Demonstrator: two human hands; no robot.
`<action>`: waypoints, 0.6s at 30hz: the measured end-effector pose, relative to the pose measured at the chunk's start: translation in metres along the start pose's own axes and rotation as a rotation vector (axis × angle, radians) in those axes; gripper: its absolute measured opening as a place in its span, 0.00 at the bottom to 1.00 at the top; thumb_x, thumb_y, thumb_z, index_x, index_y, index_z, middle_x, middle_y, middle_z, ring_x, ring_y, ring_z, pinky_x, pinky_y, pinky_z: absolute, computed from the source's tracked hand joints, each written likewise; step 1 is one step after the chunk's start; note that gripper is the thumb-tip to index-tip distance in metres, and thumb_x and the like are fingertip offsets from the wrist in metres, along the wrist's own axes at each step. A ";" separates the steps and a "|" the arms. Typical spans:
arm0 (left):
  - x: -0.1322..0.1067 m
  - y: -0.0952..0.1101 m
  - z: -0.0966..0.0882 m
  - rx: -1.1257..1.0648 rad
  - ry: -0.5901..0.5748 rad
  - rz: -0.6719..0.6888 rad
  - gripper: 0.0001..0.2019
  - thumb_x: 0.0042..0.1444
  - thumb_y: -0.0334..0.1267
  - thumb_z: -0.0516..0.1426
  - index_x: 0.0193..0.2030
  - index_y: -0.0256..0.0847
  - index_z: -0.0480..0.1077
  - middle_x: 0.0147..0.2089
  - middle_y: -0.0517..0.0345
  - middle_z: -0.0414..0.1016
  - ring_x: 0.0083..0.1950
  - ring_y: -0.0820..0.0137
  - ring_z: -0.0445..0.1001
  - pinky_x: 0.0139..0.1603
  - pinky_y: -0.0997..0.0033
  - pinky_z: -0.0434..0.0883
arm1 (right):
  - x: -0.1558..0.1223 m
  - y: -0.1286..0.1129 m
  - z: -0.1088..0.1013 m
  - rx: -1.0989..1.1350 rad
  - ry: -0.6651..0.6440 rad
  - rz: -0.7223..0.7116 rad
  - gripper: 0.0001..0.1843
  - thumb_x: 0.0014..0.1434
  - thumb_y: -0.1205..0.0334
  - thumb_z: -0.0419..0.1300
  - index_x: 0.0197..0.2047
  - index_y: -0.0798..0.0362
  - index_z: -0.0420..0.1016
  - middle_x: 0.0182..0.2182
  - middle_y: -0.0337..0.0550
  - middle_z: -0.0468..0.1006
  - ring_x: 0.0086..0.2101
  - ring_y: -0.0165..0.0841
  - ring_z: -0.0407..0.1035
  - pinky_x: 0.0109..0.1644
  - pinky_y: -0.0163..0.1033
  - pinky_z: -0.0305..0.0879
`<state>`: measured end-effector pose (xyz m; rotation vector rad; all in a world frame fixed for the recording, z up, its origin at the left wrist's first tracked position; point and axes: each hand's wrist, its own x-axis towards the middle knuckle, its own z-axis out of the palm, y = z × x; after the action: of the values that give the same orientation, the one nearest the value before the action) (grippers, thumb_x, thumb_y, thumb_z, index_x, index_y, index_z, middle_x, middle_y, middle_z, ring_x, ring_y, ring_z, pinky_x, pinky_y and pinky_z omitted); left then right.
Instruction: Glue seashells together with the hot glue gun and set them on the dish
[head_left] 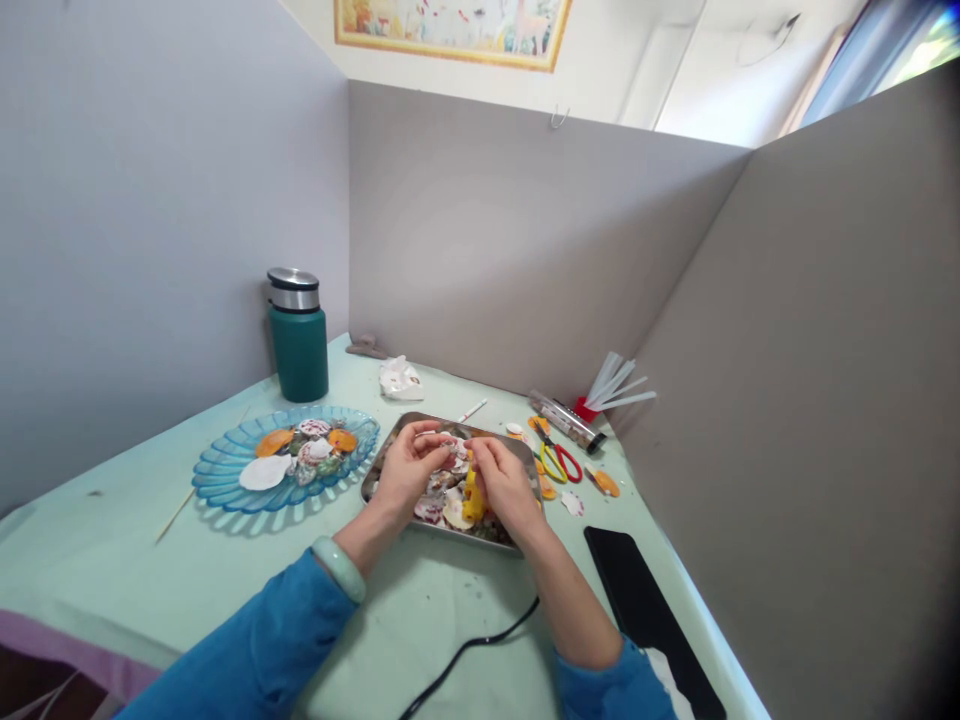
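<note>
Shell (454, 452) sits pinched in the fingertips of my left hand (405, 468), raised just above the metal tray (420, 417) of other shells. My right hand (504, 482) meets the shell from the other side, fingers curled in, with a yellow tool (472, 498) tucked under its palm; whether it clasps the tool or the shell I cannot tell. A black cord (465, 648) runs back toward me, a blue plate (210, 490) lies to the left, scissors (559, 460) to the right.

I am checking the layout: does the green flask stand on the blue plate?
No, the green flask stands upright on the table behind the blue plate, apart from it.
</note>
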<state>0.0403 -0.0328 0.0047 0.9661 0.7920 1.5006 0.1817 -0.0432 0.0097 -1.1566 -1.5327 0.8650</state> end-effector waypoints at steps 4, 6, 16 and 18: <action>-0.001 0.000 0.000 0.005 -0.005 0.003 0.23 0.40 0.33 0.66 0.43 0.37 0.63 0.35 0.57 0.76 0.33 0.71 0.75 0.39 0.67 0.72 | 0.001 0.002 0.001 0.302 -0.164 0.215 0.18 0.56 0.61 0.52 0.50 0.52 0.66 0.19 0.30 0.64 0.16 0.25 0.52 0.18 0.30 0.46; -0.001 0.000 -0.001 -0.005 -0.005 0.006 0.22 0.40 0.34 0.66 0.43 0.37 0.64 0.35 0.57 0.76 0.34 0.71 0.75 0.39 0.66 0.72 | 0.000 0.003 0.002 0.293 -0.164 0.187 0.19 0.55 0.62 0.54 0.51 0.52 0.65 0.19 0.30 0.66 0.17 0.25 0.55 0.19 0.30 0.48; 0.000 0.000 -0.001 -0.037 -0.029 0.029 0.21 0.42 0.33 0.65 0.42 0.37 0.64 0.36 0.57 0.78 0.37 0.69 0.75 0.41 0.65 0.71 | 0.001 0.000 0.003 0.259 -0.071 0.064 0.11 0.52 0.60 0.60 0.38 0.52 0.67 0.22 0.32 0.70 0.19 0.26 0.63 0.20 0.30 0.57; 0.000 0.000 -0.002 -0.037 -0.038 0.028 0.21 0.42 0.34 0.65 0.43 0.38 0.64 0.37 0.56 0.78 0.37 0.68 0.76 0.41 0.66 0.70 | 0.001 -0.001 0.002 0.297 -0.078 0.054 0.12 0.52 0.60 0.60 0.40 0.52 0.67 0.24 0.33 0.72 0.20 0.26 0.64 0.20 0.30 0.60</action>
<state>0.0383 -0.0328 0.0034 0.9795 0.7236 1.5115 0.1794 -0.0429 0.0102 -0.9597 -1.3832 1.1436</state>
